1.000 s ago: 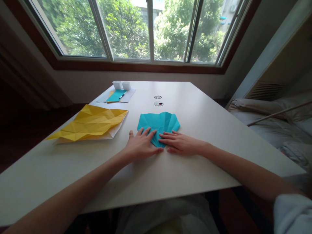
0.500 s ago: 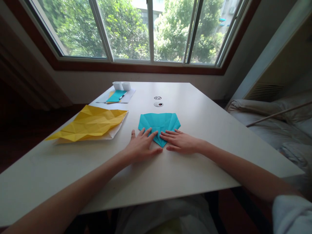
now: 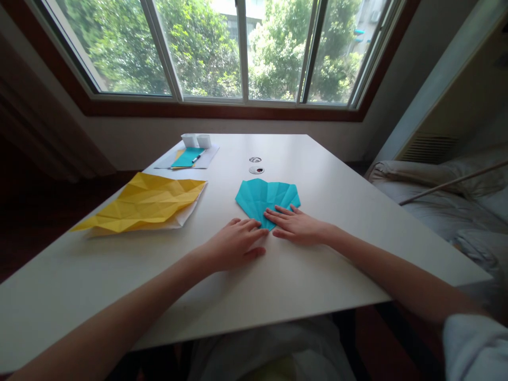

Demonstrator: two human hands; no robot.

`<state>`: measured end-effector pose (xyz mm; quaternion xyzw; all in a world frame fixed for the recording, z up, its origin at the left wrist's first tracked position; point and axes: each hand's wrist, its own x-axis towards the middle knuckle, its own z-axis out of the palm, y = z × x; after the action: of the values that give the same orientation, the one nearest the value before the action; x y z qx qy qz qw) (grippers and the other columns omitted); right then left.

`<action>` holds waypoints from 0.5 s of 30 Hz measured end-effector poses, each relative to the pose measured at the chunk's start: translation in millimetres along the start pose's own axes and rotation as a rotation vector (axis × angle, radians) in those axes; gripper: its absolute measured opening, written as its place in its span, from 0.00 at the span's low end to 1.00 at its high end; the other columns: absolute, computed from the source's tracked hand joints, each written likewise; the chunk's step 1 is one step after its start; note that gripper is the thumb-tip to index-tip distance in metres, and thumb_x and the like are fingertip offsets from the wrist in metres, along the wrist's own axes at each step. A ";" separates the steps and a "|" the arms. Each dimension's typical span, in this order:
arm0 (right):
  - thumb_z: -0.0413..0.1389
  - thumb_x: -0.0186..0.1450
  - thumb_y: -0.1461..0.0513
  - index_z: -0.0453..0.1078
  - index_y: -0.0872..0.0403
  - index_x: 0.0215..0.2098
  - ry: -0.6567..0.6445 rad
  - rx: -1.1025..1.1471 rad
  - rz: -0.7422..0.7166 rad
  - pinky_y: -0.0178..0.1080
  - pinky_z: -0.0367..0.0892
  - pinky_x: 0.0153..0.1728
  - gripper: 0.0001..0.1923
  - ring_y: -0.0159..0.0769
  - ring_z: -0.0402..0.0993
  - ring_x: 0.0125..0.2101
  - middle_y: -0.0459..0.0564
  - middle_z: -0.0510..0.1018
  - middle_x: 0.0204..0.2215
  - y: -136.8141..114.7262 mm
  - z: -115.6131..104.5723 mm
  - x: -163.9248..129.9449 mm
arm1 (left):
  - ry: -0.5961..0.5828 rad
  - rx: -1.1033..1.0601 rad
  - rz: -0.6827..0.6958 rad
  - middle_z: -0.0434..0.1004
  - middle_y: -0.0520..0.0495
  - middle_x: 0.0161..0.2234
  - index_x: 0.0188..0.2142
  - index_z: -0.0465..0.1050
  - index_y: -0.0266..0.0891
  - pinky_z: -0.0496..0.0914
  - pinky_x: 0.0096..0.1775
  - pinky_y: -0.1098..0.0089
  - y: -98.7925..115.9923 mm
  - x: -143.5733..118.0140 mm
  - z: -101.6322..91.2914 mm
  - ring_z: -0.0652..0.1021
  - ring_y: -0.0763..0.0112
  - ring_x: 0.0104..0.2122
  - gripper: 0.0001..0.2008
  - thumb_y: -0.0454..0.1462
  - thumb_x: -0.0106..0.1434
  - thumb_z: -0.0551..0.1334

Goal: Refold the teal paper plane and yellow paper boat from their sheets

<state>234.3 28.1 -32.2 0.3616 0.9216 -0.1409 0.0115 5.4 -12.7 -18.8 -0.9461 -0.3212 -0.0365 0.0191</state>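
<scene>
A folded sheet of turquoise origami paper [image 3: 265, 193] lies on the white table [image 3: 337, 190], fan-shaped, with creases running to a point on the near side. My right hand [image 3: 297, 226] lies flat across its lower right part, fingers stretched out. At the near left edge of the paper is my left hand [image 3: 238, 243], fingers bent and apart, the fingertips by the pointed end. Neither hand grips the paper. The tip is partly covered by the fingers.
Creased yellow paper [image 3: 146, 201] lies over a white sheet on the left. Farther back are turquoise paper [image 3: 186, 157], a pen [image 3: 198, 156] and two small white containers [image 3: 189, 140]. Two round table inserts [image 3: 256, 170] lie beyond the work. A window [image 3: 214, 50] fills the far wall.
The turquoise paper has shifted slightly right and away and turned a little. My left hand has drawn back off most of it with its fingers more bent; my right hand stays on it.
</scene>
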 end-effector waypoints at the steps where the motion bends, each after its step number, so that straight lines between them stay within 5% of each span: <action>1: 0.32 0.65 0.42 0.37 0.46 0.65 0.000 0.005 0.013 0.57 0.34 0.59 0.34 0.47 0.35 0.64 0.43 0.42 0.65 1.7 -1.2 1.5 | 0.001 0.007 0.004 0.68 0.41 0.49 0.52 0.62 0.43 0.63 0.48 0.58 0.0 0.3 -0.3 0.70 0.60 0.49 0.18 0.45 0.65 0.51; 15: 0.35 0.65 0.43 0.49 0.48 0.63 0.148 -0.165 0.113 0.59 0.38 0.58 0.34 0.50 0.50 0.60 0.50 0.54 0.62 10.8 -6.1 9.1 | 0.052 -0.011 -0.035 0.71 0.44 0.49 0.48 0.66 0.43 0.59 0.52 0.58 -1.9 2.4 0.3 0.66 0.61 0.54 0.15 0.40 0.68 0.45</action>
<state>235.4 43.3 -30.2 0.4203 0.9064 -0.0365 -0.0188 6.1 -9.7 -18.9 -0.9393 -0.3367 -0.0630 0.0213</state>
